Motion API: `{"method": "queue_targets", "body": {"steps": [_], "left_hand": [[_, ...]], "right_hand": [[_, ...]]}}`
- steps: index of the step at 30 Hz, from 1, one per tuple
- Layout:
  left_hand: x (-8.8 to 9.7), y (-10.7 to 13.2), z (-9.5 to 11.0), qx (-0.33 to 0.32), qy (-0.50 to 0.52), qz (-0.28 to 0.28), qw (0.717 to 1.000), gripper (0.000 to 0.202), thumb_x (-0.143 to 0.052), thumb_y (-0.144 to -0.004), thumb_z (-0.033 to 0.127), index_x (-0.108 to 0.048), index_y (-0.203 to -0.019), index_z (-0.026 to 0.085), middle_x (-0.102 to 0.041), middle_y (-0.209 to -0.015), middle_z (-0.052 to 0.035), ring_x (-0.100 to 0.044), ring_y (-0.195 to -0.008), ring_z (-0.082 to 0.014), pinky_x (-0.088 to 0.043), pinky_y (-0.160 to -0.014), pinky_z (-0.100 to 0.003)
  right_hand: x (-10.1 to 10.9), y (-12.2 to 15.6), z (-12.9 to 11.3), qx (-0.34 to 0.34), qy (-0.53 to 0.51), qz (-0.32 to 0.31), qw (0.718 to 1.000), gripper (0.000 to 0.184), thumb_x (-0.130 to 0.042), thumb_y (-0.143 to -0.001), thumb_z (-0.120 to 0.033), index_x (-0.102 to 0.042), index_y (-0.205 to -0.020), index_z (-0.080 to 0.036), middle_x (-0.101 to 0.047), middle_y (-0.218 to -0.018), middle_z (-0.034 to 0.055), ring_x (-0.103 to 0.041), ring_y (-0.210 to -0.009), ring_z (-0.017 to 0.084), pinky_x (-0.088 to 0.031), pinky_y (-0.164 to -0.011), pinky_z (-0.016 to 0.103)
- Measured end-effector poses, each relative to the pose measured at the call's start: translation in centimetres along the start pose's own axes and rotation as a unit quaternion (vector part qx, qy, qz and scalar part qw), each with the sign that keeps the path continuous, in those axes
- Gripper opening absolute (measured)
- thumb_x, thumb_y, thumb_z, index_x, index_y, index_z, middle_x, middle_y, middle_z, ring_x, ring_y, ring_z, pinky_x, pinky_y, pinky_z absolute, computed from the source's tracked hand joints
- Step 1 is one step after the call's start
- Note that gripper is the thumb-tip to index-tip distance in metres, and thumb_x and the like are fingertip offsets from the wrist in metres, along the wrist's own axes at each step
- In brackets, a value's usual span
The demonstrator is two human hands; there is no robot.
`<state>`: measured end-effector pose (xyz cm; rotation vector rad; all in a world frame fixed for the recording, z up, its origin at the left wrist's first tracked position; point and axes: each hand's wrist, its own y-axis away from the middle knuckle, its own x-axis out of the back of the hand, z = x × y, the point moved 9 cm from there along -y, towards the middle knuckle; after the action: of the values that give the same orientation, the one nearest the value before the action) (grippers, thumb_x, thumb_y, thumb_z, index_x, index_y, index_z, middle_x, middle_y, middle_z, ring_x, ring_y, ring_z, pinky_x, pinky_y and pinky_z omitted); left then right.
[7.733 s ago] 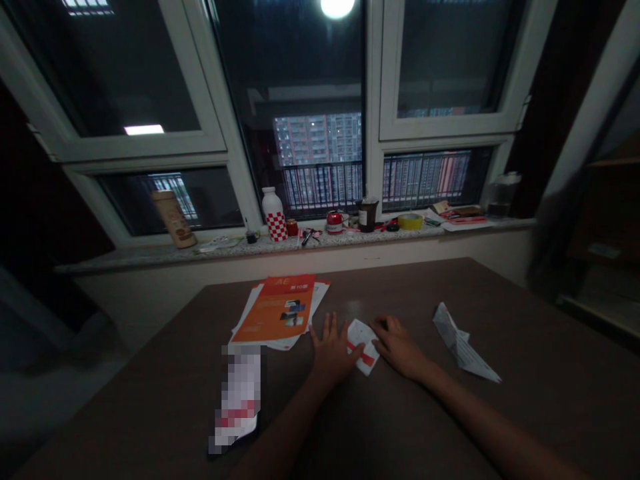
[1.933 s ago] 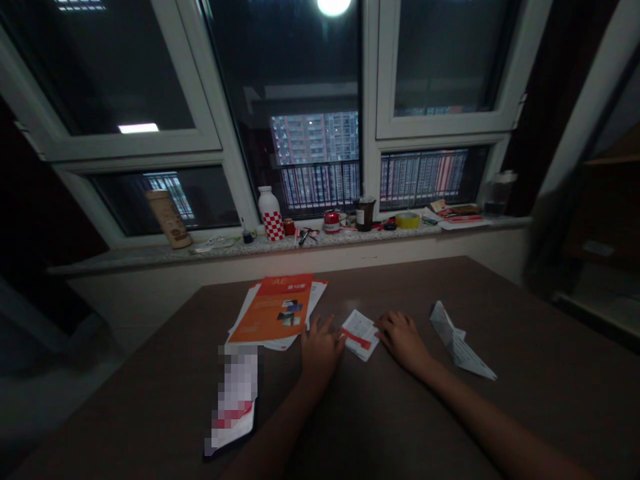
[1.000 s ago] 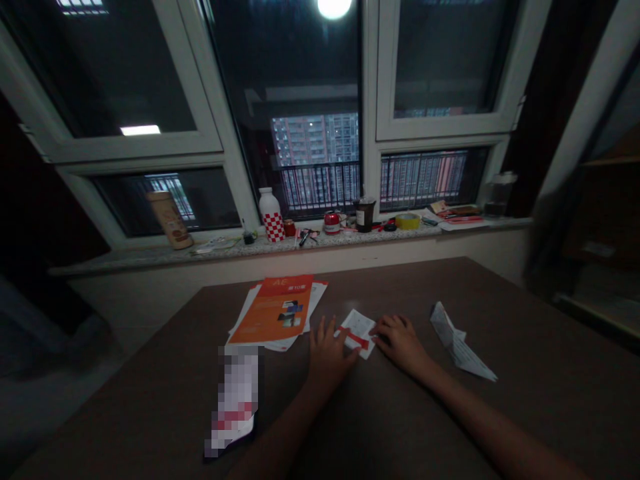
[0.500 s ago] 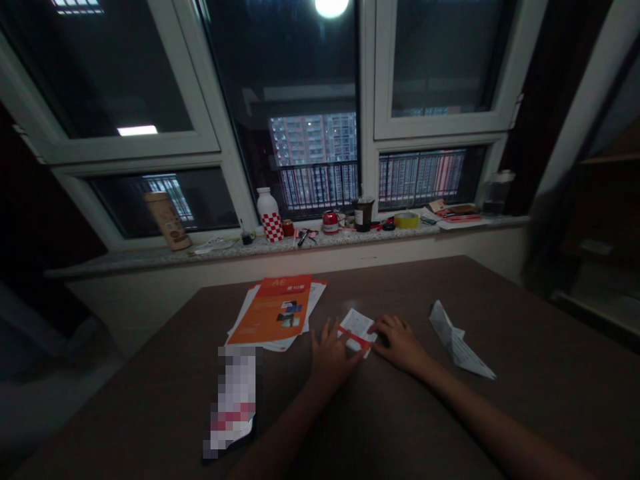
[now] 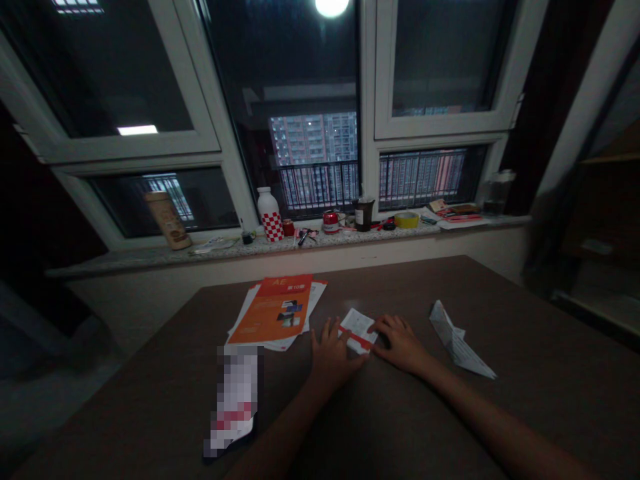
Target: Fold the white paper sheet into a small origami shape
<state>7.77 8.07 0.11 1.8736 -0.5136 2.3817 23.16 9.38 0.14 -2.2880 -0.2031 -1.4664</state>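
Observation:
A small folded paper (image 5: 355, 323), white with a red band, lies on the table between my hands. My left hand (image 5: 334, 355) rests flat with spread fingers on its left edge, the thumb reaching along the near side. At the paper's right edge, my right hand (image 5: 401, 343) has its fingers curled, with thumb and index finger on the corner. The undersides of these fingers are hidden. To the right of my right hand lies a folded paper boat (image 5: 457, 343) of printed white paper, touched by neither hand.
An orange booklet (image 5: 275, 310) tops some white sheets at the table's left. Nearer me lies a phone-like object (image 5: 234, 403), its face blurred out. Along the windowsill (image 5: 220, 252) stand a tan flask (image 5: 167, 220), a checkered bottle (image 5: 271, 215), a dark cup (image 5: 363, 215) and yellow tape (image 5: 406, 220).
My left thumb has shifted slightly right along the near edge of the folded paper. The paper's near corner sticks out less than before. My right hand has barely moved.

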Motion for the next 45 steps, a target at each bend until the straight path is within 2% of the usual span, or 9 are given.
{"method": "queue_targets", "body": {"steps": [5,10,15,19,25,31,40,45], "left_hand": [[0.0,0.0,-0.3,0.007,0.011,-0.004,1.0,0.068,-0.055,-0.076,0.072,-0.059,-0.127,0.027,-0.037,-0.152,-0.0098,-0.023,-0.142,-0.0379,-0.014,-0.111,-0.067],[-0.1,-0.1,-0.8,0.004,0.027,-0.014,1.0,0.066,-0.056,-0.076,0.073,-0.06,-0.125,0.029,-0.041,-0.15,-0.0073,-0.022,-0.143,-0.0365,-0.014,-0.112,-0.067],[0.3,-0.3,-1.0,-0.006,0.025,0.007,1.0,0.042,-0.05,-0.089,0.059,-0.064,-0.119,0.033,-0.046,-0.147,-0.0024,-0.024,-0.143,-0.0331,-0.011,-0.112,-0.067],[0.4,-0.3,-0.6,-0.033,0.027,0.021,0.999,0.032,-0.052,-0.092,0.047,-0.065,-0.117,0.031,-0.049,-0.145,-0.0013,-0.027,-0.142,-0.0312,-0.007,-0.112,-0.068],[-0.1,-0.3,0.1,-0.069,0.06,-0.002,0.996,0.035,-0.047,-0.096,0.038,-0.055,-0.129,0.032,-0.054,-0.14,-0.002,-0.04,-0.134,-0.0253,-0.01,-0.113,-0.067],[0.7,0.0,0.5,-0.098,0.037,0.033,0.994,0.032,-0.048,-0.096,0.041,-0.058,-0.125,0.034,-0.063,-0.119,-0.0017,-0.05,-0.119,-0.0233,-0.011,-0.112,-0.066],[1.8,0.1,1.5,-0.111,-0.026,0.063,0.991,0.03,-0.054,-0.092,0.04,-0.064,-0.119,0.032,-0.064,-0.113,-0.0048,-0.05,-0.117,-0.0278,-0.012,-0.11,-0.068],[1.9,0.0,1.7,-0.101,-0.029,0.064,0.992,0.031,-0.055,-0.09,0.039,-0.065,-0.118,0.031,-0.065,-0.111,-0.0048,-0.051,-0.113,-0.0282,-0.007,-0.11,-0.07]], "right_hand": [[0.2,0.1,0.2,0.013,-0.032,-0.019,0.999,0.035,-0.064,-0.08,-0.039,-0.061,-0.115,-0.031,-0.057,-0.119,0.0033,-0.048,-0.116,0.025,-0.025,-0.108,0.048],[-0.1,-0.2,0.4,0.008,-0.056,-0.017,0.998,0.024,-0.052,-0.09,-0.041,-0.064,-0.109,-0.032,-0.059,-0.114,0.0022,-0.05,-0.112,0.023,-0.029,-0.105,0.046],[-0.5,-0.2,0.3,-0.006,-0.018,0.019,1.0,0.024,-0.061,-0.086,-0.04,-0.062,-0.108,-0.03,-0.059,-0.112,0.0028,-0.05,-0.109,0.024,-0.03,-0.104,0.045],[-0.5,-0.1,0.0,0.001,-0.016,0.028,0.999,0.023,-0.06,-0.087,-0.04,-0.063,-0.108,-0.031,-0.059,-0.112,0.0023,-0.05,-0.109,0.024,-0.032,-0.103,0.044],[-0.5,-0.3,-0.8,0.051,-0.035,0.02,0.998,0.021,-0.06,-0.088,-0.035,-0.066,-0.108,-0.032,-0.06,-0.115,0.0028,-0.051,-0.109,0.024,-0.032,-0.104,0.045],[-0.4,-0.2,-0.8,0.065,-0.06,0.01,0.996,0.018,-0.063,-0.085,-0.027,-0.071,-0.1,-0.032,-0.062,-0.113,0.002,-0.052,-0.109,0.023,-0.027,-0.107,0.048],[-0.5,-0.3,-0.6,0.061,-0.077,0.014,0.995,0.015,-0.064,-0.083,-0.026,-0.071,-0.097,-0.03,-0.062,-0.114,0.0024,-0.052,-0.109,0.023,-0.032,-0.103,0.044],[-0.6,-0.2,-0.7,0.064,-0.062,0.006,0.996,0.011,-0.062,-0.084,-0.025,-0.069,-0.092,-0.028,-0.062,-0.112,0.0019,-0.051,-0.108,0.023,-0.033,-0.101,0.043]]}}
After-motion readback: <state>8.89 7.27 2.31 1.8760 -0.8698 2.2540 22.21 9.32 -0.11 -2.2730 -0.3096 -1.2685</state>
